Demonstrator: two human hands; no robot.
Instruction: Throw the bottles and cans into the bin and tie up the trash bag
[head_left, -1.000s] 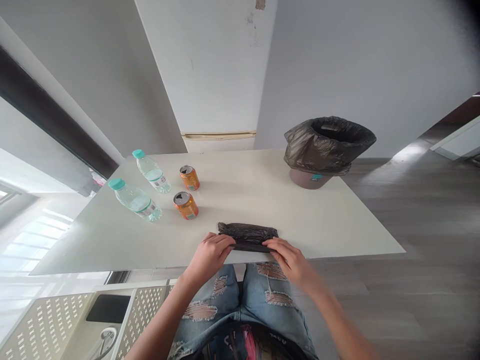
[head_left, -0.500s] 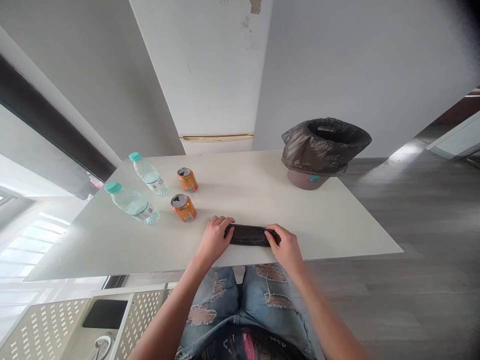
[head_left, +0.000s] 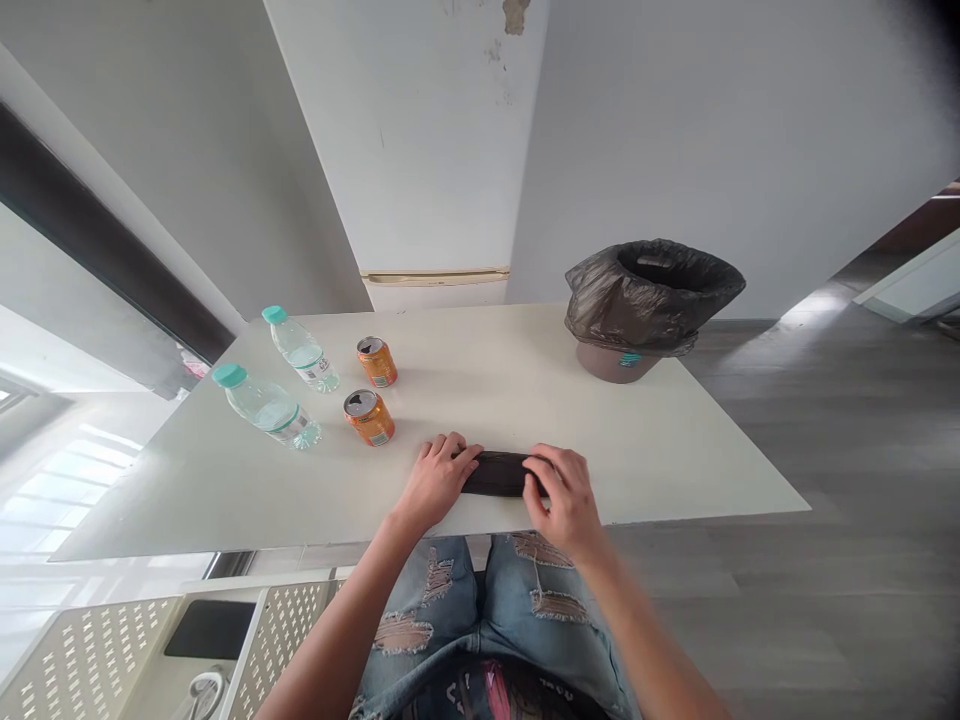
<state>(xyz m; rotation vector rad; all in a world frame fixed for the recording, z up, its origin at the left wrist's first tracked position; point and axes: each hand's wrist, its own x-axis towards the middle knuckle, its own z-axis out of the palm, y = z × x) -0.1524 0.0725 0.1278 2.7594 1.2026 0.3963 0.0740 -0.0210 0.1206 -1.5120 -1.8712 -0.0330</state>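
A folded black plastic bag (head_left: 495,474) lies as a flat strip near the front edge of the white table. My left hand (head_left: 441,474) is closed on its left end, thumb on top and fingers bent over the far edge. At the other end my right hand (head_left: 564,492) has curled fingers and thumb against the strip, covering its right tip. Two orange cans (head_left: 369,417) stand to the left of my left hand, both with opened tops.
Two clear bottles with teal caps (head_left: 266,408) are left of the cans. A brown bin (head_left: 615,363) lined with a black bag (head_left: 630,300) stands at the table's back right. Below left, a perforated white cart (head_left: 105,650) holds a dark flat object (head_left: 210,628) and a white cable.
My right hand has shifted slightly left along the bag, and its fingers are more curled. My left thumb has moved right across the strip. Less of the strip shows between my hands.
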